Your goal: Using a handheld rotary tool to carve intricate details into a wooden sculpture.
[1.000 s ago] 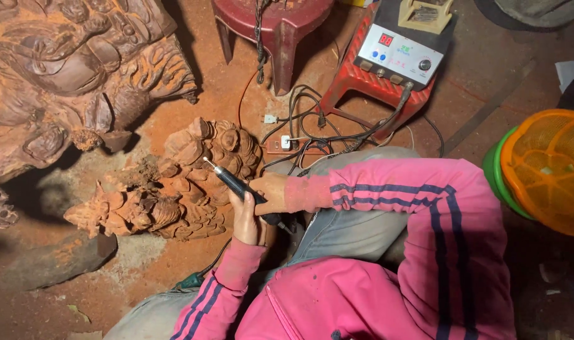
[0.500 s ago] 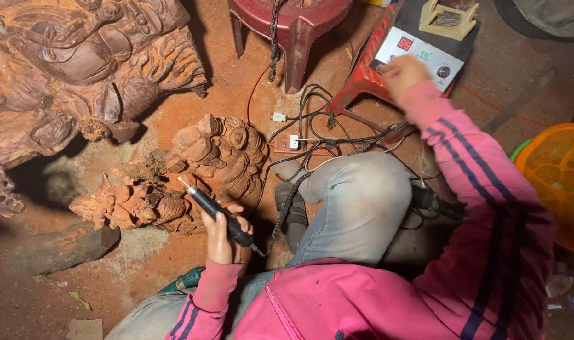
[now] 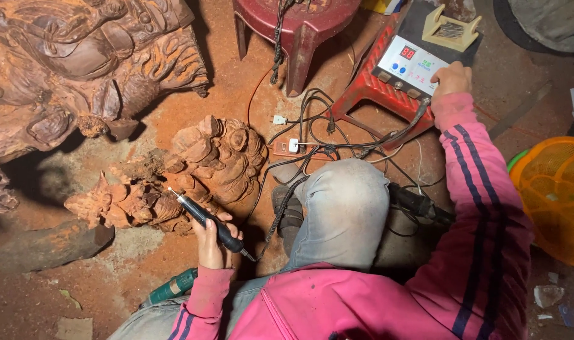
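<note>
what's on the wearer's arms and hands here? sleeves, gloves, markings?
Both arms wear long pink sleeves with dark stripes running lengthwise down each, ending in ribbed pink cuffs at the wrists. The left hand and right hand are bare: no gloves. No rings, watch or wristband can be made out.

The person wears a bright pink zip-up track jacket of smooth cloth (image 3: 362,302), with paired dark navy stripes running down each long sleeve and a ribbed pink cuff at each wrist. The bare left hand (image 3: 210,242) and the bare right hand (image 3: 452,78) carry no gloves, rings or watch that can be seen. Below the jacket come pale, faded blue-grey jeans (image 3: 340,208), dusted reddish-brown at the knee, and a dark worn sandal-like shoe (image 3: 288,211) whose details are hard to make out.
</note>
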